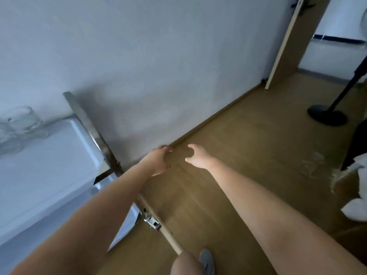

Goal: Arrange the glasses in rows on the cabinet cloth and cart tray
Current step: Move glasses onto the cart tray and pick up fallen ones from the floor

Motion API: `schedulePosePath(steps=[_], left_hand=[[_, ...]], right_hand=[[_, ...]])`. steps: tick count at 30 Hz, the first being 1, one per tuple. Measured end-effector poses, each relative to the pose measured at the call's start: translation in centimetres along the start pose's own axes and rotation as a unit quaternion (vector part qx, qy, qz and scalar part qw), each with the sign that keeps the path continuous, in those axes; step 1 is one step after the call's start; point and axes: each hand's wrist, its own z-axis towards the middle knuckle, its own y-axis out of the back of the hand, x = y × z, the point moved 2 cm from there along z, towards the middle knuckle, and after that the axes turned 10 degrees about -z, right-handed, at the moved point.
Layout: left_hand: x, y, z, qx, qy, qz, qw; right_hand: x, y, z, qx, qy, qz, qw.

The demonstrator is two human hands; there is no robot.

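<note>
Clear glasses (18,124) stand blurred at the far left on the white cart tray (49,165). The cart's metal handle bar (89,128) runs along its right side. My left hand (158,160) and my right hand (196,156) are stretched out in front of me over the wooden floor, away from the cart. Both hold nothing, and their fingers are loosely curled. The cabinet cloth is out of view.
A white wall (158,66) meets the wooden floor (248,155) ahead. An open door (286,46) stands at the upper right. A black stand with a round base (327,115) is on the right, and white bags (357,195) lie at the right edge.
</note>
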Motion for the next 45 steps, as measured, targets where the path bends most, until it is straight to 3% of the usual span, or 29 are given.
schedulePosePath(steps=[3,9,16,23,29,36,45], left_hand=[[-5.5,3.9,6.8,0.021,-0.035,0.010,0.999],[-23.1,11.9,17.5,0.054,-0.101,0.011,0.993],[-40.3,15.3,26.8,0.086,-0.187,0.024,0.978],[-47.8,12.9,38.0,0.144,-0.228,0.076,0.960],[-54.8,11.7,49.7,0.197,-0.303,0.097,0.927],[-62.5,9.4,61.6,0.259,-0.335,0.183,0.887],[-76.2,-3.7,66.4,0.408,-0.367,0.109,0.829]], right_hand=[[-1.6,6.9,2.9,-0.008,-0.038,0.041,0.998],[-7.3,25.4,3.9,-0.044,-0.114,0.051,0.991],[-17.2,42.0,5.0,-0.119,-0.201,0.068,0.970],[-25.8,47.0,9.4,-0.119,-0.271,0.070,0.953],[-32.5,51.4,14.7,-0.115,-0.342,0.081,0.929],[-39.8,55.4,20.2,-0.105,-0.390,0.136,0.905],[-57.5,61.8,17.0,-0.152,-0.460,0.168,0.859]])
